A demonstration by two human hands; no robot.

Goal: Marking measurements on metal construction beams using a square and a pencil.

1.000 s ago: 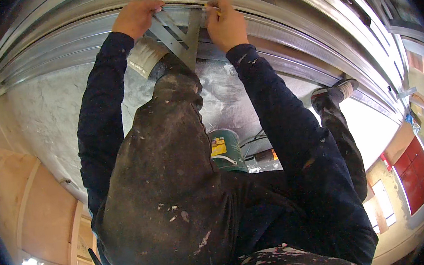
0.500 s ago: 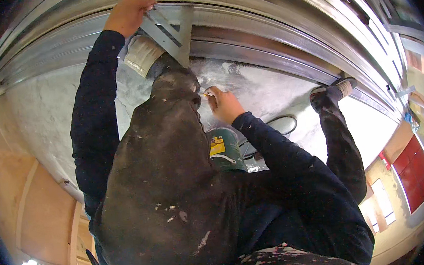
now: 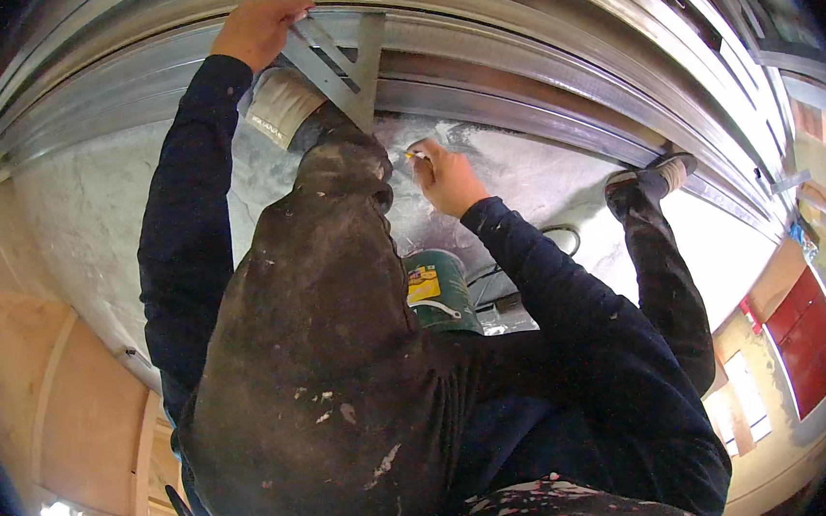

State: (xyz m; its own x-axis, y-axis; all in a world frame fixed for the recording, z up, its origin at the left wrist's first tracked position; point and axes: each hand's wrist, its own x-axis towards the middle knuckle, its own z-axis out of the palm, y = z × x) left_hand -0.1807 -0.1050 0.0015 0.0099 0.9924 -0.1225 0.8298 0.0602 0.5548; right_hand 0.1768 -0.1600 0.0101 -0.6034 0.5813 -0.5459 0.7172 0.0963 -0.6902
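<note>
- Far left of the frame: a wooden panel (image 3: 88, 381) stands beyond the pale floor (image 3: 90, 215), well apart from both hands.
- Upper left of centre: the left hand (image 3: 256, 36) is at the corner of a triangular metal square (image 3: 371, 62). Its grip is narrow, fingertips closed on that corner; how hard it presses, I cannot tell from where I stand.
- Just below that hand: the left shoe (image 3: 283, 108), close beside the square. Whether the two touch cannot be told.
- Upper centre: the square lies over the long metal channels (image 3: 534, 74), its point toward the worker's knee. In my judgement, good practice here is even pressure from the left hand and one edge of the square seated fully along the channel, so that it cannot pivot.
- Centre: the right hand (image 3: 451, 182) is apart from the square, its fingers pinched around a small yellow-tipped tool (image 3: 412, 154), too small to identify. I would advise a pinch close to the tip and a light, steady wrist.
- Below the right hand: a green bucket (image 3: 449, 284) with a yellow label, close by the worker's leg; sensible to mind it with the elbow.
- Right of the frame: the right shoe (image 3: 671, 177) is beside the channels, giving a wide stance. A red door (image 3: 808, 343) shows farther off.
</note>
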